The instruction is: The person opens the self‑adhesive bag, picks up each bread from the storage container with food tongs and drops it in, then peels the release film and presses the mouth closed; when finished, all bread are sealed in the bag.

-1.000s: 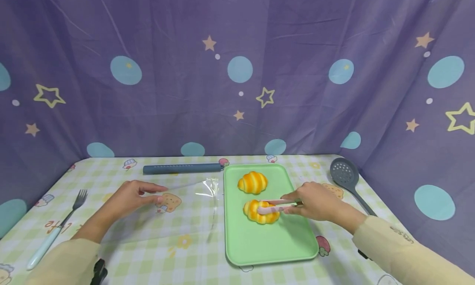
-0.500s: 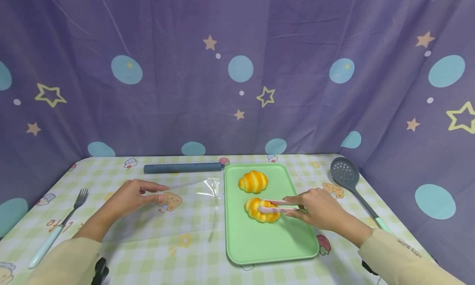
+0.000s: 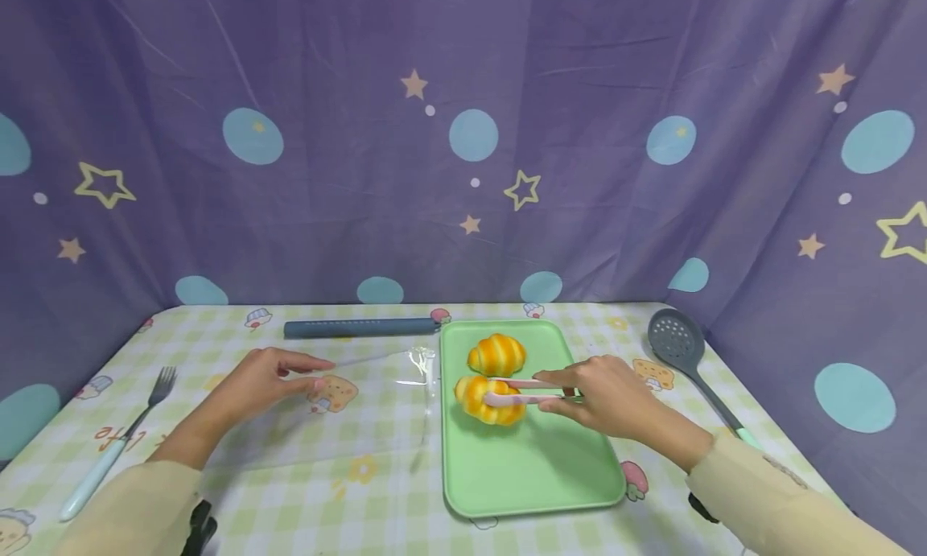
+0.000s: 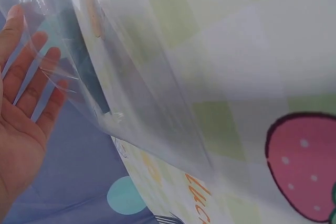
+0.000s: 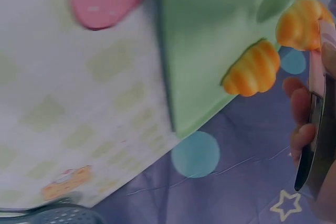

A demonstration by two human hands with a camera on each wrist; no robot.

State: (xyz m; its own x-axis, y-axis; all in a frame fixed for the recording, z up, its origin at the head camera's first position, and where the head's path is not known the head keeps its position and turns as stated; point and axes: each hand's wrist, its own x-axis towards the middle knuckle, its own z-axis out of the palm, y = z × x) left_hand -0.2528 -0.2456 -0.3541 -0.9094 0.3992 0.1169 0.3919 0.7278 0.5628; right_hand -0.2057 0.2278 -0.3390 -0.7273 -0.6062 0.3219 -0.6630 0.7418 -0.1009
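My right hand (image 3: 601, 395) grips small pink-tipped tongs (image 3: 532, 397). Between the tong tips is a yellow-orange toy croissant (image 3: 474, 403), raised over the green tray (image 3: 536, 475); in the right wrist view its shadow falls on the tray. A second croissant (image 3: 496, 355) lies at the tray's far end, also visible as a croissant (image 5: 253, 69) in the right wrist view. Left of the tray, my left hand (image 3: 271, 387) is at a clear plastic bag (image 3: 391, 411). Its fingers (image 4: 31, 87) are extended and spread against the film, thumb apart, in the left wrist view.
A fork (image 3: 119, 443) with a pale handle lies at the left. A dark blue rod-like roll (image 3: 358, 328) lies along the back. At the right is a grey slotted skimmer (image 3: 677, 339). A purple curtain (image 3: 326, 178) hangs behind the checked tablecloth (image 3: 290, 508).
The tongs with the gripped croissant have moved left and upward, toward the tray's left rim. My left hand and the bag have stayed nearly still.
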